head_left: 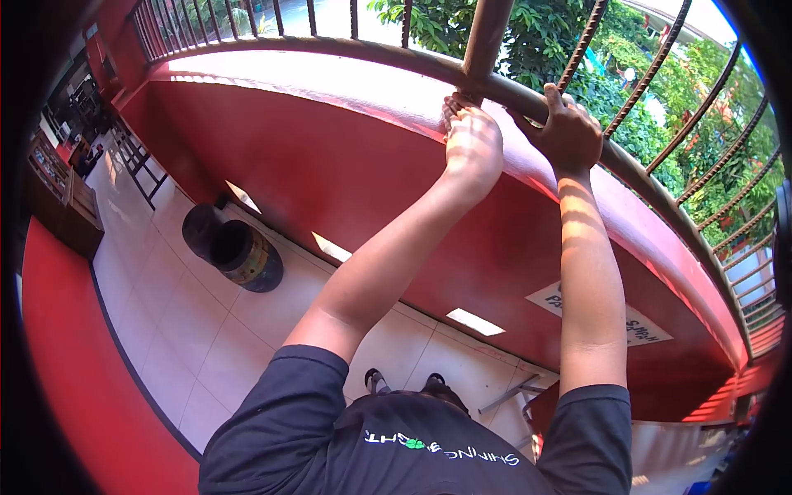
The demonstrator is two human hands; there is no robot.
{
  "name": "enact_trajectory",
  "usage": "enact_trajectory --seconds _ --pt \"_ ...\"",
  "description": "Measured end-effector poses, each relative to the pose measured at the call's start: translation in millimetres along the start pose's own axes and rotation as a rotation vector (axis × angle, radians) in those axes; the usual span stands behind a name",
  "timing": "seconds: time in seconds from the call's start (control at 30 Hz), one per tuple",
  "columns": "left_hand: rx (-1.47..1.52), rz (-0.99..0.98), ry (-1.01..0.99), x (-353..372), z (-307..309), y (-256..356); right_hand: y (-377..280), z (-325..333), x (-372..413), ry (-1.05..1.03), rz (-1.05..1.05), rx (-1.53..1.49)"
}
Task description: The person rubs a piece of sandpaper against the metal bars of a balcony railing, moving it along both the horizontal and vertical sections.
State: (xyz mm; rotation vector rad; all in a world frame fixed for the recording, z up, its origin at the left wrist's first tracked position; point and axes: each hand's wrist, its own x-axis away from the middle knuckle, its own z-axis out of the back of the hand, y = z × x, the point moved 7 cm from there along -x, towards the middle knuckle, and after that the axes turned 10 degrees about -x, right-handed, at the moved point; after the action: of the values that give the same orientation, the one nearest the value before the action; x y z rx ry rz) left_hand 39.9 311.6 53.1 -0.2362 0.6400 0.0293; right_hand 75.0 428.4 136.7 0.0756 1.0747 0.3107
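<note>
Two hands meet on one curved top rail [330,51], beside one thick post [485,33] rising from it. The left hand [472,144] is wrapped over the rail at the post's foot, its fingertips hidden behind the rail. Just beside it, the right hand [569,132] grips the rail, thumb raised. Both arms stretch out nearly straight. Below the rail stands one dark pot [239,252]; one sign [639,326] is partly covered by the right arm, its writing unreadable.

Your left hand [472,148] hides most of its fingers against the rail [363,49]. Your right forearm [590,272] covers part of the white sign [639,326], its print too small to read. The post [487,37] is cut off above.
</note>
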Motion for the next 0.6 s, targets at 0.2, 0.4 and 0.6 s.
enact_trajectory --seconds 0.2,0.4,0.6 --pt "0.898 0.072 -0.432 -15 -27 -15 1 -1 1 0.014 0.014 0.0" --pt "0.422 0.03 -0.239 -25 -17 -7 0 -1 2 0.024 0.018 0.016" --pt "-0.09 0.009 0.101 -7 22 -20 -1 1 0 0.005 -0.003 0.03"
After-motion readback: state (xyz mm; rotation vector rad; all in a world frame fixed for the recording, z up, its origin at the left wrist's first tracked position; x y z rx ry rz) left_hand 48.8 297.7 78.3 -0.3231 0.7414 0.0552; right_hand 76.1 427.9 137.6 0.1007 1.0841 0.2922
